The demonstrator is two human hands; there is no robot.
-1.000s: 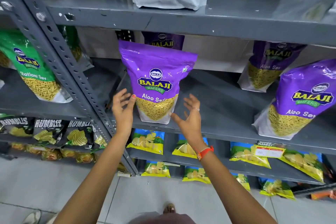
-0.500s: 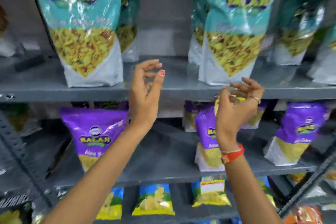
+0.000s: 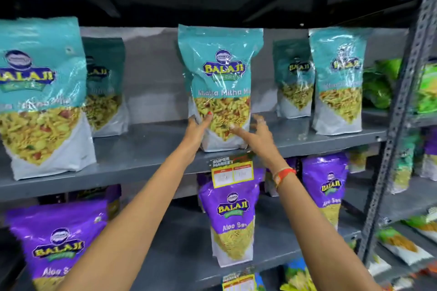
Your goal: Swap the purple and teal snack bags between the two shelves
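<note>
A teal snack bag [image 3: 221, 73] stands upright in the middle of the upper shelf [image 3: 146, 149]. My left hand [image 3: 197, 129] grips its lower left edge, thumb on the front. My right hand [image 3: 254, 136] is at the bag's lower right corner with its fingers spread, the thumb tip touching the front. More teal bags stand at the left [image 3: 40, 92] and right [image 3: 338, 78]. On the lower shelf [image 3: 179, 243] stand purple snack bags: one in the middle [image 3: 233, 215], one at the left [image 3: 56, 243], one at the right [image 3: 325, 186].
A yellow price tag [image 3: 233, 172] hangs from the upper shelf's front edge, under my right hand. A perforated grey upright [image 3: 397, 125] bounds the rack on the right, with green bags [image 3: 378, 87] beyond it. Another shelf runs close above the teal bags.
My view has lifted from the purple-bag shelf to the teal-bag shelf. Both hands rose from the purple bag and reached the middle teal bag; the left hand has taken hold of it.
</note>
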